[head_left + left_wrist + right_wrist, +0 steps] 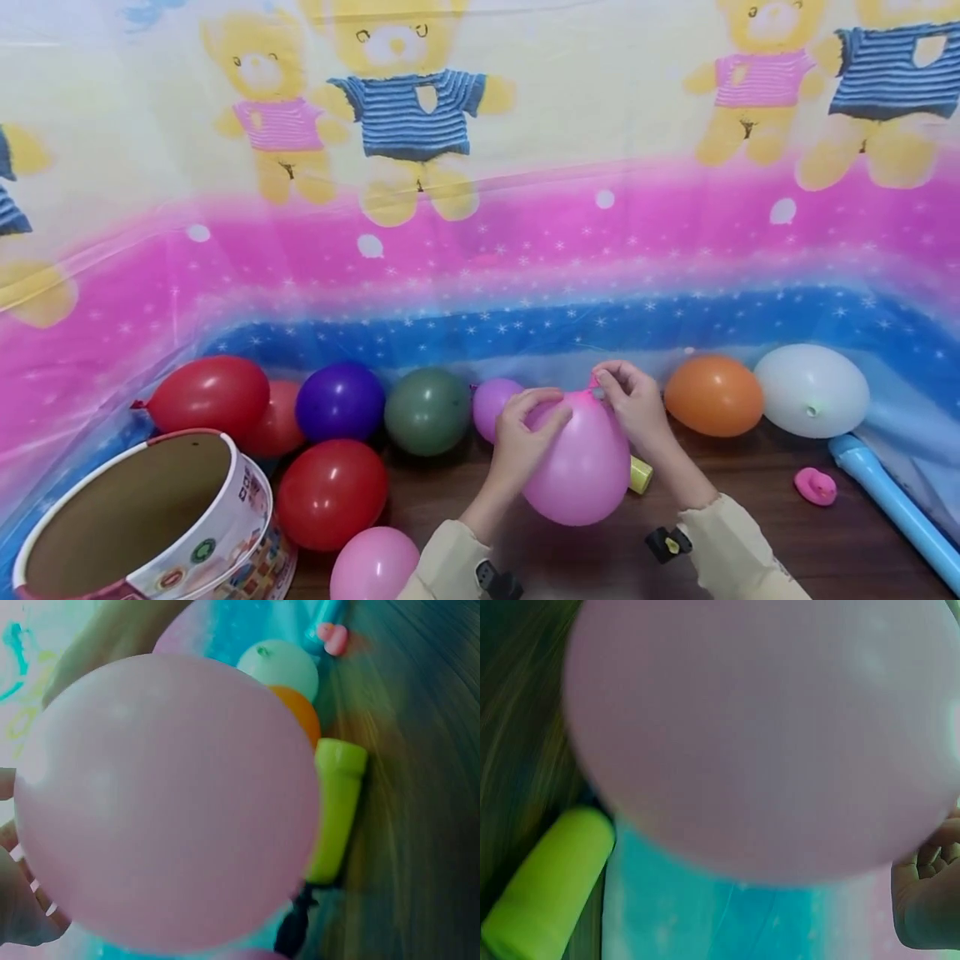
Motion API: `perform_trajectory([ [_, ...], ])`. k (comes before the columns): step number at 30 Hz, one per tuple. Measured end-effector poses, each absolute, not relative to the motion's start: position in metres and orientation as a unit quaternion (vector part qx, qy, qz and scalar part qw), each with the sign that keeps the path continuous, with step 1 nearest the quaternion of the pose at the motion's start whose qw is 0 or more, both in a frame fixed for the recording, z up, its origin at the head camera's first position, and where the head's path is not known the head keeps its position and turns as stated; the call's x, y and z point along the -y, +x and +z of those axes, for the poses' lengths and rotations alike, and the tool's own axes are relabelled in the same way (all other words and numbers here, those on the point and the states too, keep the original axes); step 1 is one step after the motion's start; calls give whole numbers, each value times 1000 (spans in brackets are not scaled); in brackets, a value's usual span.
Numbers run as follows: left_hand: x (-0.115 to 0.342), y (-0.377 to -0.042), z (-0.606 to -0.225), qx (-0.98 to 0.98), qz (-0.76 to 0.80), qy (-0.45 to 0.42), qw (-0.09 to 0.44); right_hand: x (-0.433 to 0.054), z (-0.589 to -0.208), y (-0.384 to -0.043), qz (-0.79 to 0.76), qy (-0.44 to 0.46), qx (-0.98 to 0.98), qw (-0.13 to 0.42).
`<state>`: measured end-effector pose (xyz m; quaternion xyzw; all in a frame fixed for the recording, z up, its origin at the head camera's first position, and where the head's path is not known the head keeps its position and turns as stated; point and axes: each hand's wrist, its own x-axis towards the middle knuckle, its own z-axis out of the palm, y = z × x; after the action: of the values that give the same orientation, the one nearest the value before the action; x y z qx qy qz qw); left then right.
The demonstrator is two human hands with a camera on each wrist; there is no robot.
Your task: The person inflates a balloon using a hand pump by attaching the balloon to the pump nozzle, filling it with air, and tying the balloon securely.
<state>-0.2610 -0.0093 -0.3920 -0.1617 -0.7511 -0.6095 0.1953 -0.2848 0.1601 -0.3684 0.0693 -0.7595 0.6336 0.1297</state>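
An inflated pink balloon (581, 475) is up between my two hands, its neck (592, 388) pointing upward in the head view. My left hand (528, 433) holds the balloon's upper left side, thumb and fingers bent round it near the neck. With thumb and fingertips, my right hand (633, 404) pinches the stretched end of the neck. In both wrist views the balloon's round body (169, 802) fills much of the picture and hides most of the fingers. A yellow-green balloon pump (339, 814) with a black end lies behind the balloon, mostly hidden in the head view.
Along the back lie red (210, 396), dark blue (341, 402), green (427, 412), purple (495, 404), orange (715, 396) and white balloons (812, 390). An open round bucket (198, 546) stands front left. Right are a pink toy duck (815, 487) and a long blue balloon (900, 508).
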Motion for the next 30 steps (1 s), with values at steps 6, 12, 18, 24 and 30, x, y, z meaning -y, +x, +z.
perform_trajectory([
  [6, 33, -260, -406, 759, -603, -147, 196, -215, -370, -291, 637, 44, 753, 158],
  [12, 59, -259, -416, 812, -536, -121, 198, -284, -365, -291, 778, 35, 595, 199],
  [18, 78, -261, -423, 892, -392, -74, 213, -335, -362, -289, 850, 20, 481, 214],
  [24, 93, -260, -427, 919, -327, -55, 212, -371, -365, -292, 895, -2, 390, 215],
  [30, 104, -260, -432, 932, -318, -25, 173, -391, -376, -296, 915, -40, 338, 218],
])
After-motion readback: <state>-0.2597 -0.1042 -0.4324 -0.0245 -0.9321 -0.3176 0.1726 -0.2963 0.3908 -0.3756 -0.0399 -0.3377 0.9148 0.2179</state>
